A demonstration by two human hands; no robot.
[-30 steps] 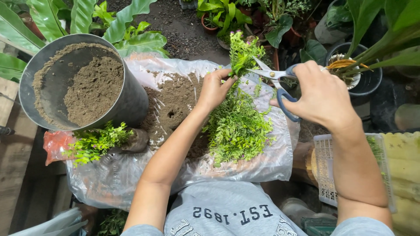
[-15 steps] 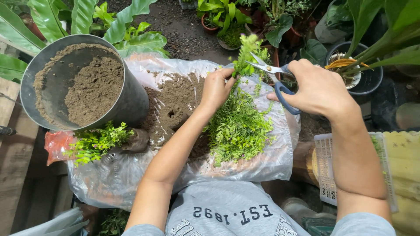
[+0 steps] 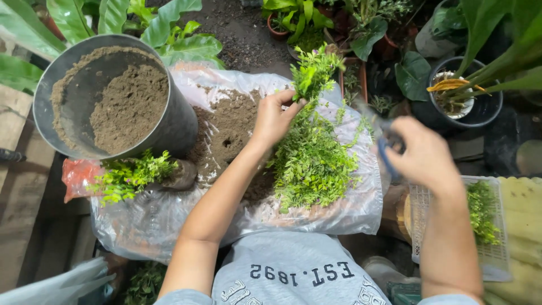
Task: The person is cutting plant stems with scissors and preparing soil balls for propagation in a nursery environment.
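Observation:
My left hand [image 3: 275,117] pinches a small-leaved green sprig [image 3: 312,73] and holds it upright above the clear plastic sheet [image 3: 350,212]. Below that hand lies a heap of the same green cuttings [image 3: 310,164] on the sheet. My right hand [image 3: 424,157] is off to the right, blurred, shut on blue-handled scissors [image 3: 385,148], well clear of the sprig. A patch of brown soil [image 3: 226,135] with a small hole in it lies on the sheet left of my left hand.
A grey metal bucket [image 3: 175,127] part-filled with soil stands at the left. A small leafy plant [image 3: 132,175] lies below it beside a red bag [image 3: 76,175]. A white mesh tray [image 3: 420,220] with green cuttings sits at the right. Potted plants [image 3: 460,93] crowd the far side.
My right hand with the scissors has pulled away to the right and downward from the sprig. My left hand stays up, still holding the sprig.

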